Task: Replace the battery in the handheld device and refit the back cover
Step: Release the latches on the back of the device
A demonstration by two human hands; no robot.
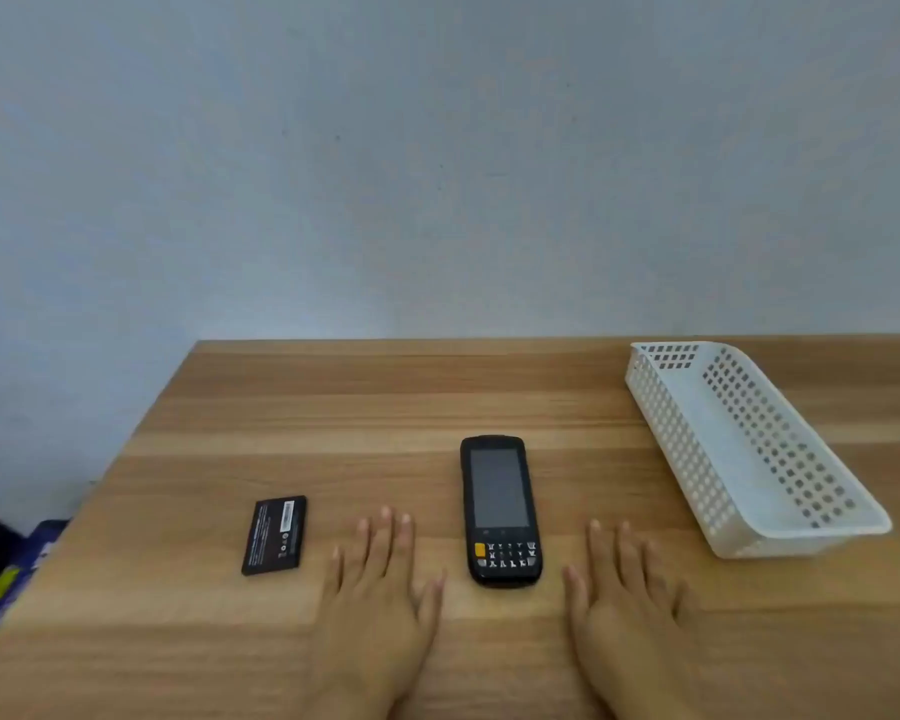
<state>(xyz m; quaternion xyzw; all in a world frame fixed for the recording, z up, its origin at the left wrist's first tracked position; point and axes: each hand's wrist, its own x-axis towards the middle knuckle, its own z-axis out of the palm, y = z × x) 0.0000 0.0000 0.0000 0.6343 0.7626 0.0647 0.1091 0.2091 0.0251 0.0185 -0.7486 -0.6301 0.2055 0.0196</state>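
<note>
A black handheld device (500, 509) lies screen-up on the wooden table (385, 407), its keypad with an orange key toward me. A flat black battery (275, 534) with white label print lies to its left. My left hand (380, 589) rests flat on the table between the battery and the device, fingers spread, holding nothing. My right hand (627, 595) rests flat just right of the device, also empty. Neither hand touches the device. The device's back is hidden.
A white perforated plastic basket (749, 449) stands at the right of the table, angled away. A grey wall rises behind the table. The table's left edge runs diagonally, with dark and blue items (1, 574) beyond it on the floor side.
</note>
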